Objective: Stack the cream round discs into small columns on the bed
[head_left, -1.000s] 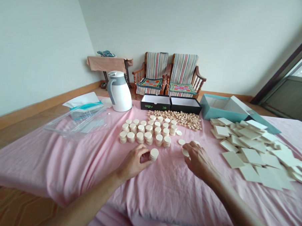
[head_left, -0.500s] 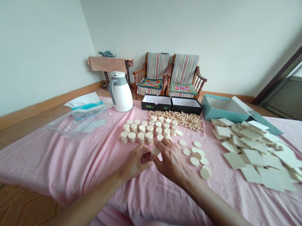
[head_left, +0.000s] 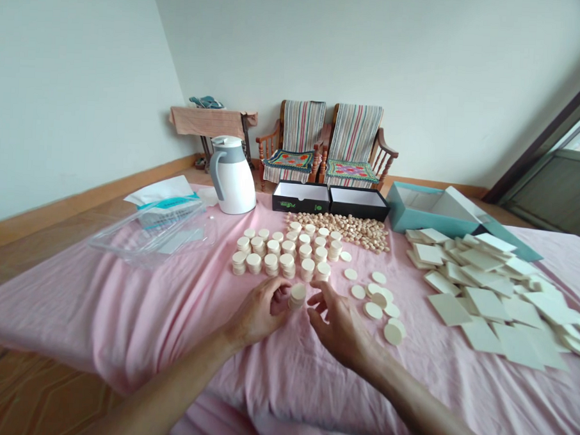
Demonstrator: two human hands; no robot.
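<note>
A short stack of round wooden discs (head_left: pixel 297 295) stands on the pink cloth between my two hands. My left hand (head_left: pixel 259 311) is curved at the stack's left side, thumb and fingers apart; whether its fingertips touch the discs I cannot tell. To the right of the stack, my right hand (head_left: pixel 340 323) has its fingers spread and holds nothing. Just beyond the hands stand rows of stacked discs (head_left: pixel 271 263). Several loose discs (head_left: pixel 374 310) lie flat or overlapping to the right of my right hand.
Small wooden pieces (head_left: pixel 351 230) are heaped behind the stacks, before two black boxes (head_left: pixel 300 205). Square wooden tiles (head_left: pixel 488 303) pile up at right by a teal box (head_left: pixel 415 216). A white jug (head_left: pixel 236 186) and a clear plastic tray (head_left: pixel 149 237) stand left.
My right hand has opened and drawn back to the right, away from the small stack. Two disc stacks behind it now show fully. My left hand has hardly moved.
</note>
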